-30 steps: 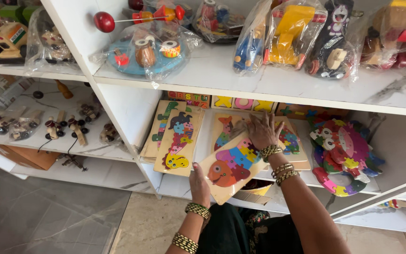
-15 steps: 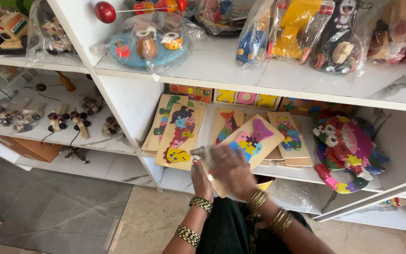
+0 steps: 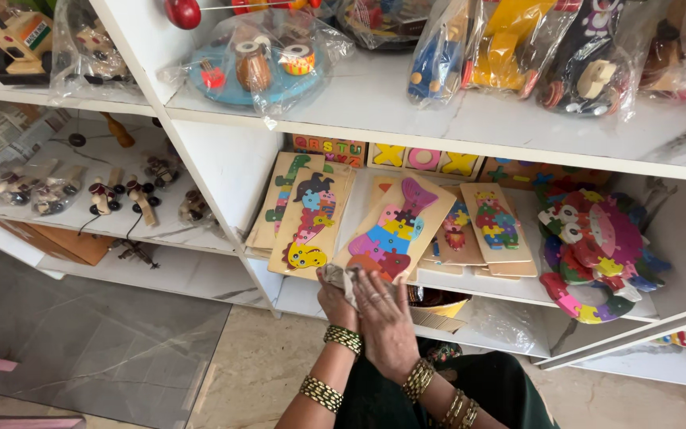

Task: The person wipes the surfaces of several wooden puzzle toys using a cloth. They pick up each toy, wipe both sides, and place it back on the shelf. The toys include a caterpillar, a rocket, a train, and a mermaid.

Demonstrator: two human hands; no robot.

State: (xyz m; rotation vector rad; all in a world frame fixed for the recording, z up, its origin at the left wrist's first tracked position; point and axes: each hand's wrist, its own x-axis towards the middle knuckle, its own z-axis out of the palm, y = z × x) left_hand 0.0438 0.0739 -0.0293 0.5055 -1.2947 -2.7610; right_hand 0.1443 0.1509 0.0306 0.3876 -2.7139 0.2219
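Clear plastic bags (image 3: 279,56) around toys on upper shelf (image 3: 454,127), seemingly crinkled.

A wooden puzzle board (image 3: 395,230) with a multicoloured fish is held at its lower edge by the left hand (image 3: 335,300) and the right hand (image 3: 384,322); it is tilted over flat puzzles (image 3: 495,224) laid on the white shelf (image 3: 510,290); a snake-shaped puzzle board (image 3: 311,222) is seen just beside it.

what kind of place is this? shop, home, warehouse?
Most likely a toy shop or stall: white shelves crowded with plastic-wrapped wooden toys, flat colourful wooden jigsaw puzzle boards, and small wheeled wooden figures, many alike.
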